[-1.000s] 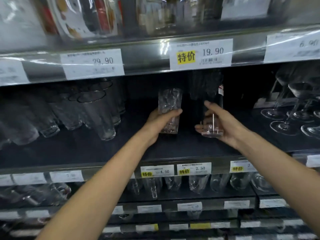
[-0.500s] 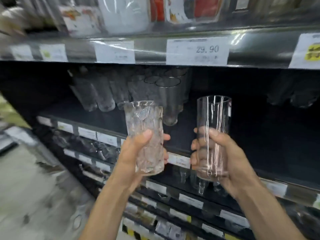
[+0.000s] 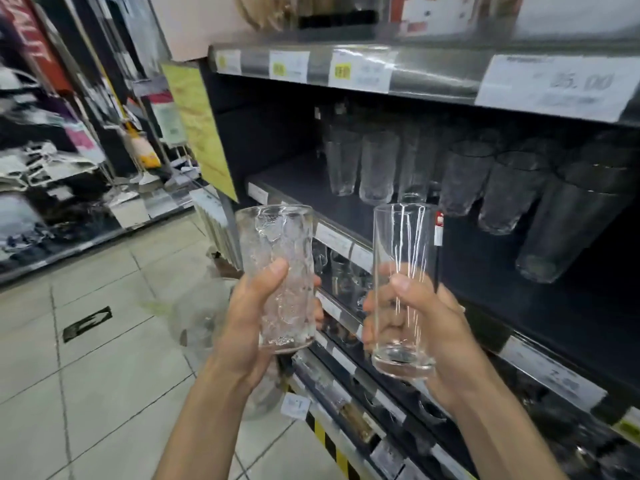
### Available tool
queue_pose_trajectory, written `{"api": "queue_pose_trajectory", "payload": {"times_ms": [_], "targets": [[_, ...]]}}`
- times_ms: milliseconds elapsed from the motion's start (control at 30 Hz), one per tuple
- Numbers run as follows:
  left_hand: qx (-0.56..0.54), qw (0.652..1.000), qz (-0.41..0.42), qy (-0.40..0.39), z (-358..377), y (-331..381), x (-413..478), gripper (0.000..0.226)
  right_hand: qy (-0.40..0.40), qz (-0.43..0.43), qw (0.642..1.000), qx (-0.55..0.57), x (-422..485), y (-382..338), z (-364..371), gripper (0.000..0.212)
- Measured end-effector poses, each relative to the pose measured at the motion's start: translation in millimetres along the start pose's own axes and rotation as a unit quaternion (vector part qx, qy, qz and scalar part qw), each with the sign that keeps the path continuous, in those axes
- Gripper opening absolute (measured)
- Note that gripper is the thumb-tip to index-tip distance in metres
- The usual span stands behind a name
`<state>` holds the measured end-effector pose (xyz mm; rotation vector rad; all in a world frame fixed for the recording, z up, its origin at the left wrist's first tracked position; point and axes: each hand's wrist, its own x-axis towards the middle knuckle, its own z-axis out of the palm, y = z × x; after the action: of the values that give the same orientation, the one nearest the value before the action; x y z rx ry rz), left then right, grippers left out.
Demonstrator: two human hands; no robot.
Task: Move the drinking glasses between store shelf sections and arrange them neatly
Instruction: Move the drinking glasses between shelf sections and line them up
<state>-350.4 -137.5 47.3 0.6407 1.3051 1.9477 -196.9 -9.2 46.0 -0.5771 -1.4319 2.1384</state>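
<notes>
— So, surroundings?
— Dark shelf (image 3: 298,178); tumbler row (image 3: 377,168) standing toward its back; price tags (image 3: 258,194) along its front edge.
— Held glasses?
— Before that shelf's edge, upright, mouths up. Left hand (image 3: 252,317) grips textured glass (image 3: 280,244); right hand (image 3: 429,323) grips smooth glass (image 3: 403,244).

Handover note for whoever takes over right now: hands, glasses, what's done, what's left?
Left hand grips the textured glass, upright, in front of the shelves.
Right hand grips the smooth tall glass, upright, beside it.
Rows of glasses stand on the dark shelf.
Done: both glasses in hand, off the shelf.
Left: set each in its section, likely the textured one by the similar row, then align.
</notes>
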Motion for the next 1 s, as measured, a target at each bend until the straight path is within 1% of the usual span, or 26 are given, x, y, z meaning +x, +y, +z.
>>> {"api": "queue_pose_trajectory", "payload": {"times_ms": [67, 133, 167, 233, 267, 367, 433, 467, 533, 600, 633, 700, 767, 800, 833, 900, 933, 1000], "targets": [[-0.007, 1.000, 0.002, 0.006, -24, 8, 13, 0.092, 0.004, 0.006, 1.000, -0.007, 19, 5, 20, 0.073], [-0.013, 1.000, 0.001, 0.014, -46, 16, 30, 0.092, 0.007, 0.000, 1.000, -0.014, 42, 11, 40, 0.086], [-0.016, 1.000, -0.001, 0.017, -58, 19, 40, 0.091, 0.006, -0.004, 1.000, -0.014, 53, 14, 50, 0.088], [-0.023, 1.000, -0.005, 0.017, -81, 27, 61, 0.089, 0.009, -0.008, 1.000, -0.010, 76, 18, 70, 0.081], [-0.027, 0.999, -0.009, 0.020, -91, 31, 72, 0.092, 0.016, -0.012, 1.000, -0.010, 88, 20, 79, 0.078], [-0.027, 0.999, -0.022, 0.039, -126, 39, 103, 0.116, 0.037, -0.029, 0.999, -0.022, 121, 28, 104, 0.082], [-0.013, 0.999, -0.026, 0.041, -148, 43, 121, 0.125, 0.049, -0.030, 0.998, -0.027, 140, 32, 119, 0.082], [-0.010, 0.999, -0.026, 0.037, -156, 46, 130, 0.126, 0.053, -0.030, 0.998, -0.027, 149, 33, 126, 0.083], [-0.012, 0.999, -0.021, 0.030, -169, 53, 145, 0.123, 0.059, -0.033, 0.997, -0.024, 164, 35, 138, 0.090], [-0.010, 0.999, -0.025, 0.027, -178, 58, 159, 0.117, 0.060, -0.035, 0.997, -0.018, 177, 36, 148, 0.091], [-0.009, 0.999, -0.027, 0.024, -183, 59, 165, 0.112, 0.060, -0.037, 0.997, -0.016, 183, 37, 152, 0.089], [-0.013, 0.999, -0.030, 0.012, -190, 60, 180, 0.095, 0.058, -0.039, 0.997, -0.021, 197, 39, 159, 0.080], [-0.006, 0.999, -0.030, 0.010, -197, 59, 196, 0.087, 0.054, -0.043, 0.997, -0.022, 212, 41, 162, 0.072], [0.003, 1.000, -0.028, 0.009, -199, 59, 203, 0.088, 0.058, -0.043, 0.997, -0.026, 220, 42, 163, 0.074], [0.013, 1.000, -0.023, 0.007, -203, 57, 212, 0.088, 0.065, -0.041, 0.997, -0.031, 228, 43, 162, 0.081], [0.029, 0.999, -0.017, 0.001, -205, 55, 228, 0.077, 0.079, -0.030, 0.996, -0.041, 244, 46, 162, 0.096], [0.031, 0.999, -0.017, -0.001, -206, 55, 238, 0.070, 0.085, -0.026, 0.995, -0.046, 253, 48, 162, 0.098], [0.037, 0.999, -0.019, -0.005, -205, 54, 258, 0.059, 0.099, -0.022, 0.993, -0.056, 273, 50, 160, 0.089]]}}
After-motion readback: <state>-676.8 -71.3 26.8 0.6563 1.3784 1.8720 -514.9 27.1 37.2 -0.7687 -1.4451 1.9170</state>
